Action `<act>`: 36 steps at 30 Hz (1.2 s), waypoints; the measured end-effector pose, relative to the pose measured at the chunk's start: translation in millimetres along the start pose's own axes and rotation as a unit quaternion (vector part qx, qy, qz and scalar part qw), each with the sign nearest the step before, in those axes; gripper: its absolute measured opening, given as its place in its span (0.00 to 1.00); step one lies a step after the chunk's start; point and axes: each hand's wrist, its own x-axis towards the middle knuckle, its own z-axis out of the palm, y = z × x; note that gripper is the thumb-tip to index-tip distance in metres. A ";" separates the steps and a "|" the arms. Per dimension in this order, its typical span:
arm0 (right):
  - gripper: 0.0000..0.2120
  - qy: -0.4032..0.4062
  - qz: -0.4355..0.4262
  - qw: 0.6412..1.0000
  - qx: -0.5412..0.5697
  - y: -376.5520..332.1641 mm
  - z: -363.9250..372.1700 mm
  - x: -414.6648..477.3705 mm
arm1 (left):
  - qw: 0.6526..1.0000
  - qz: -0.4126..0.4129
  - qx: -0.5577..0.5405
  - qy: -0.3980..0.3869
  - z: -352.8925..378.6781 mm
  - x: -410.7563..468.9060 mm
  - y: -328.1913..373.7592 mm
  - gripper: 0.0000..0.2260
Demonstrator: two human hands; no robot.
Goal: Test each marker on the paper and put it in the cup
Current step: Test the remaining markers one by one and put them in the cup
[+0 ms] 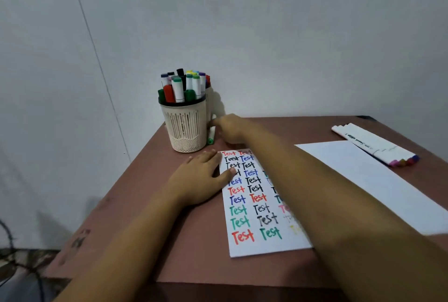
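A beige slotted cup [185, 129] stands at the table's far left corner, packed with several markers [180, 86]. In front of it lies the test paper [254, 204], covered with "Test" in red, blue, black and green. My left hand [201, 180] lies flat on the paper's left edge, thumb on the sheet. My right hand [230, 129], blurred, reaches across the paper to the cup's right side. Its fingertips pinch the white end of a green-capped marker [211, 137], whose cap rests on the table beside the cup.
A blank white sheet [378, 180] lies on the brown table [135, 204] to the right. Several white markers with coloured caps [378, 146] lie at its far edge. The wall is right behind the cup. Dark cables lie on the floor at the lower left.
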 end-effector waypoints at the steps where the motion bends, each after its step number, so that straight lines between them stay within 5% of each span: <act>1: 0.21 -0.008 -0.002 0.999 -0.041 -0.5 4.5 6.1 | 1.000 0.001 -0.001 0.002 0.0 0.1 0.7 0.30; 9: 0.14 0.047 -0.050 0.989 -0.133 12.0 10.2 13.0 | 1.000 -0.004 -0.008 0.001 0.6 0.8 -0.8 0.30; 14: 0.12 0.174 -0.036 0.984 0.015 28.3 10.5 -18.1 | 1.000 -0.002 -0.014 0.004 -1.8 -1.5 0.9 0.30; 19: 0.04 0.309 0.009 0.917 0.251 26.7 -2.6 -75.5 | 0.997 -0.002 -0.076 0.029 1.0 -1.2 -3.0 0.29; 25: 0.09 0.319 0.058 0.786 0.526 25.3 -19.3 -144.7 | 0.980 0.087 -0.095 0.153 -11.2 -7.6 16.5 0.24; 29: 0.08 0.315 0.089 0.736 0.593 24.4 -13.5 -174.2 | 0.974 0.166 -0.075 0.133 -14.8 -2.5 49.7 0.23; 33: 0.09 0.316 0.102 0.681 0.653 23.6 -5.6 -183.3 | 0.972 0.166 -0.084 0.141 -7.8 8.2 72.0 0.08; 36: 0.07 0.295 0.108 0.700 0.641 24.4 -2.6 -183.4 | 0.964 0.176 -0.109 0.168 3.2 6.7 77.5 0.07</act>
